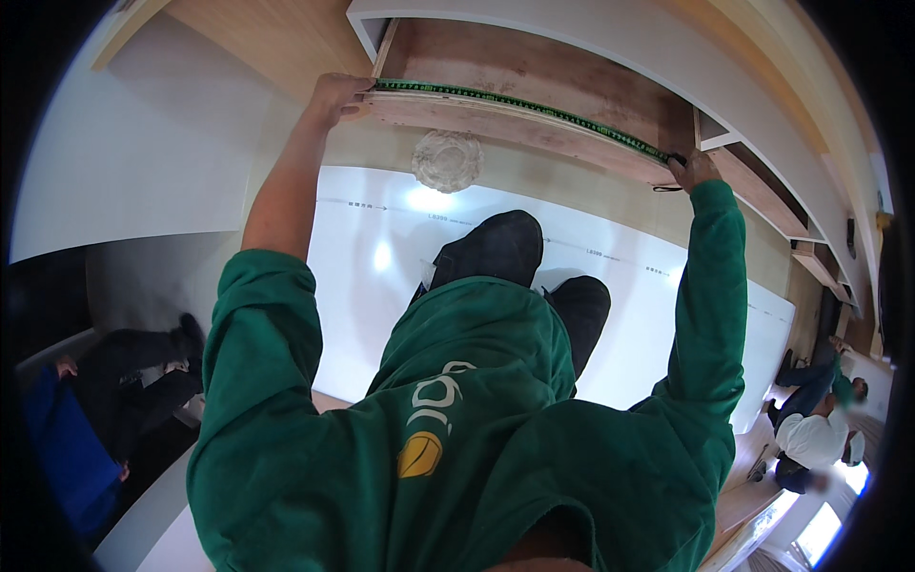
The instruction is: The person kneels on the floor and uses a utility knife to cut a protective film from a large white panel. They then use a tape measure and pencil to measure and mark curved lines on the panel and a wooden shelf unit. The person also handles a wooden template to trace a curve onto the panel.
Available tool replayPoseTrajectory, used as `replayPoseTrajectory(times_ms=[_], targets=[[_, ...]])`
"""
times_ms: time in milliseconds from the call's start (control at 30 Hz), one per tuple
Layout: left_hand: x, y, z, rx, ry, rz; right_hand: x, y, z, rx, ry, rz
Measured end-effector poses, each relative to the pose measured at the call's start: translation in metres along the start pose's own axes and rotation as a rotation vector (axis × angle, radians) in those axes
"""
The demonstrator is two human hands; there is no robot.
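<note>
A green tape measure [519, 103] is stretched along the front edge of a long wooden recess [534, 62] in front of me. My left hand [335, 98] pinches the blade's left end against the recess's left side. At the other end, my right hand [694, 170] is closed around the dark tape case, which my fingers mostly hide. The blade runs nearly straight between both hands, close to the plywood front board [496, 116].
White sheeting [353, 276] lies below, under my dark-clad knees. A round, pale carved ornament [447, 160] sits beneath the board. A person in blue [67, 448] is at the left, and people [815, 434] are at the far right. A wooden ledge [762, 191] continues rightward.
</note>
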State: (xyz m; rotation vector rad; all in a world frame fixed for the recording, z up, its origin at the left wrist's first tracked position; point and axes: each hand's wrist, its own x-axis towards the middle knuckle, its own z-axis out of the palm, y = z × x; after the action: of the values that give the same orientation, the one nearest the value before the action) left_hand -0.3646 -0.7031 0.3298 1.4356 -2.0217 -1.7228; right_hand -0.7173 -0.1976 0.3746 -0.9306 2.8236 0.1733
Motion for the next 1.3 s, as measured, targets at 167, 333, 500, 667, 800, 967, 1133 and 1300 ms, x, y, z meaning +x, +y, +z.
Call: replayPoseTrajectory(times_ms=[167,333,500,667,800,967,1133,1300], targets=[[0.002,0.004,-0.002,0.016,-0.018,-0.039,0.001,0.000,0.005,-0.034,0.063,-0.042],[0.004,0.008,-0.007,-0.023,-0.103,-0.110,0.001,-0.003,0.005,-0.078,0.060,0.041],[0.003,0.013,-0.007,-0.011,-0.125,-0.133,0.002,-0.002,0.005,-0.025,0.042,0.013],[-0.004,0.015,-0.003,-0.027,-0.090,-0.112,0.000,0.003,0.008,-0.002,0.061,-0.039],[0.001,0.009,-0.006,-0.001,-0.088,-0.080,-0.001,0.003,0.009,0.027,0.081,-0.010],[0.008,-0.010,-0.015,-0.001,-0.138,0.038,-0.011,-0.001,0.009,0.197,0.056,-0.034],[0.007,-0.008,0.001,0.116,0.022,0.123,-0.027,-0.007,0.007,0.154,0.069,0.108],[0.000,0.000,0.009,0.200,0.095,0.158,-0.027,-0.007,0.007,0.146,0.073,0.040]])
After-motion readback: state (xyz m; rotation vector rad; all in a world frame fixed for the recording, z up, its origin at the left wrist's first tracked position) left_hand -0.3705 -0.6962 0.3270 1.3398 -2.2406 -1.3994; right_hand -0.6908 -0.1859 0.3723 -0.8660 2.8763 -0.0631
